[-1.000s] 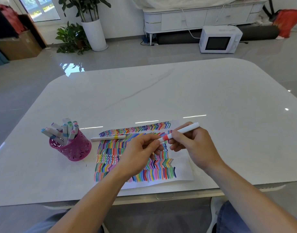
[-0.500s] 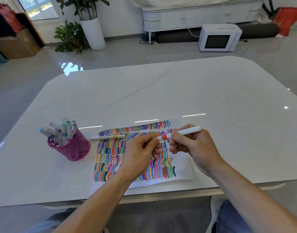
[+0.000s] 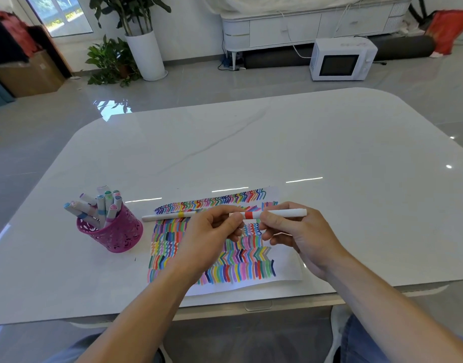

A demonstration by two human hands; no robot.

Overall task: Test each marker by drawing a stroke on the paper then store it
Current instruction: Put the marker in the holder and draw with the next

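you hold a white marker with a red band (image 3: 275, 214) in both hands, just above the paper (image 3: 285, 271). your right hand (image 3: 301, 234) pinches the long white part with its fingers (image 3: 271, 218). your left hand (image 3: 212, 237) grips the end next to the red band. the paper is full of colored strokes and lies flat on the white counter (image 3: 330, 158). a second marker with a yellow band (image 3: 167, 216) lies along the paper's top left edge. the pink cup (image 3: 112, 231) stands to the left, holding more markers (image 3: 102, 205).
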